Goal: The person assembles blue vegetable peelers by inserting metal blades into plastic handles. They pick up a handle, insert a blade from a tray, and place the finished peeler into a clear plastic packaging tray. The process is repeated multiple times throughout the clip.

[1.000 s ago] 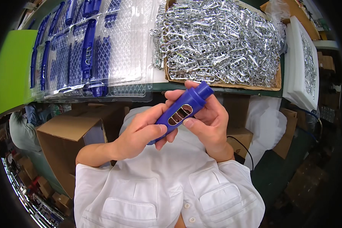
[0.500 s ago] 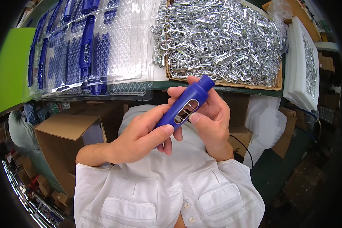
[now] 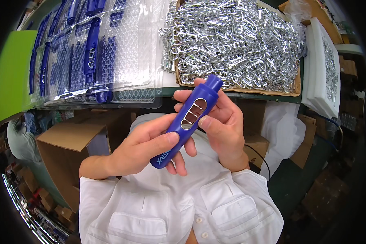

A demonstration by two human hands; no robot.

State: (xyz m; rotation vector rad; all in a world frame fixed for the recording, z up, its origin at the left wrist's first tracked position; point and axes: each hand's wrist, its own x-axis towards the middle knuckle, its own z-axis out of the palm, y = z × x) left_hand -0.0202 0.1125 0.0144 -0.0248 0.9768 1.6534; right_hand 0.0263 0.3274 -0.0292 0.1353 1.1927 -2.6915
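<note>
Between my two hands is a dark blue plastic tube (image 3: 177,140), tilted with its narrower neck up and to the right. An oval window in its side has a shiny metal rim (image 3: 194,113) with thin crossbars. My left hand (image 3: 144,144) is closed round the lower part, its thumb pressed on the front. My right hand (image 3: 221,126) grips the upper part, thumb at the window's right edge and fingers behind. Pale blue print shows near the lower end. What is inside the tube cannot be made out.
A shallow cardboard box (image 3: 299,77) heaped with shiny metal pieces (image 3: 236,44) stands on the bench ahead. Left of it, clear plastic trays (image 3: 138,61) hold several blue tubes (image 3: 91,49). White foam sheets (image 3: 311,73) stand right, a green board (image 3: 12,73) left, an open carton (image 3: 61,154) below.
The tube has turned more upright and rolled, so its window faces me more fully and its printed lower end shows. Both hands have kept hold of it.
</note>
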